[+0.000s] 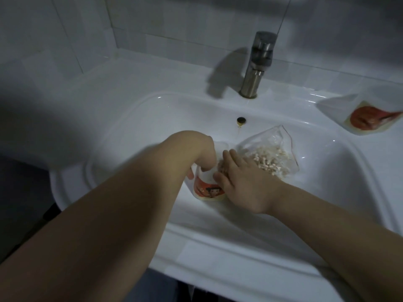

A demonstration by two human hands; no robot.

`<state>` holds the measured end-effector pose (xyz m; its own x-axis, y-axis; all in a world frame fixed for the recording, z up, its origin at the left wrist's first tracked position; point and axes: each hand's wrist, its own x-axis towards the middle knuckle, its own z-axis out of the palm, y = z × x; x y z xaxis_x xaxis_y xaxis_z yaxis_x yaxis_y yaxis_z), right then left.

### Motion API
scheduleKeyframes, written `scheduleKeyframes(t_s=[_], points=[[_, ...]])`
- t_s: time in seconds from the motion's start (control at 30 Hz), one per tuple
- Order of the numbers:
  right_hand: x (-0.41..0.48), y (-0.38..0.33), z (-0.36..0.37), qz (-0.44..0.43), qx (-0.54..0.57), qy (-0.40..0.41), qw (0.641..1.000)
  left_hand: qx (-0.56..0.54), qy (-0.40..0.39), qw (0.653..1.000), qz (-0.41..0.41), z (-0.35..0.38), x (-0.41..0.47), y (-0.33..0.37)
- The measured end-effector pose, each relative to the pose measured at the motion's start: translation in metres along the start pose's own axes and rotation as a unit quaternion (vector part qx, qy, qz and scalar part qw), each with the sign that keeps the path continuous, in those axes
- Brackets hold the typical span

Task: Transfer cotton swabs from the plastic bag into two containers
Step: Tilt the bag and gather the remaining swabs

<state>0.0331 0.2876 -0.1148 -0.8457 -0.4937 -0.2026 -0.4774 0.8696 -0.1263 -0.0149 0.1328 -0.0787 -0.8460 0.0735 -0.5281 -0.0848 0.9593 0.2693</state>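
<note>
Mid-frame in the sink (152,118), the plastic bag (268,149) is lying just right of the right hand (242,177), whose grip is pinching cotton swabs (221,168) at the container (209,188) mouth; the left hand (204,162) grip is clamping that container.

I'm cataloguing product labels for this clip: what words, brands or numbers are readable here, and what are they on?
No text is legible anywhere.
near container: orange-red label with a cartoon-like figure; any print is too blurred to read.
far container, on the counter: orange-red label; blurred, unreadable.
plastic bag: no print visible.
faucet: no marking visible.
</note>
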Motion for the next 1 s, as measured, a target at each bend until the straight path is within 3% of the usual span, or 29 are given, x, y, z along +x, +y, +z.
scheduleKeyframes(t_s=[0.07, 0.2, 0.4, 0.5, 0.6, 0.77, 0.87, 1.0], points=[[0.001, 0.002, -0.002, 0.021, 0.061, -0.074, 0.995, 0.002, 0.003, 1.0, -0.001, -0.003, -0.002, -0.001], [-0.006, 0.007, -0.016, 0.017, 0.105, -0.094, 0.99, 0.046, 0.019, 0.999, 0.01, -0.007, -0.004, 0.003], [-0.01, 0.041, -0.053, 0.055, 0.142, 0.18, 0.972, 0.025, 0.151, 0.985, 0.084, -0.008, 0.008, 0.001], [-0.012, 0.063, -0.062, 0.112, 0.142, 0.24, 0.954, -0.03, 0.184, 0.962, 0.2, -0.003, 0.009, 0.01], [-0.011, 0.078, -0.064, 0.152, 0.143, 0.263, 0.942, -0.042, 0.131, 0.958, 0.251, 0.007, 0.01, 0.019], [-0.008, 0.09, -0.062, 0.206, 0.148, 0.205, 0.946, -0.012, 0.056, 0.962, 0.265, 0.015, 0.013, 0.02], [-0.006, 0.092, -0.056, 0.187, 0.1, 0.137, 0.968, -0.005, 0.057, 0.96, 0.273, 0.016, 0.018, 0.019], [-0.003, 0.095, -0.05, 0.146, 0.064, 0.106, 0.981, -0.004, 0.051, 0.961, 0.273, 0.014, 0.02, 0.019]])
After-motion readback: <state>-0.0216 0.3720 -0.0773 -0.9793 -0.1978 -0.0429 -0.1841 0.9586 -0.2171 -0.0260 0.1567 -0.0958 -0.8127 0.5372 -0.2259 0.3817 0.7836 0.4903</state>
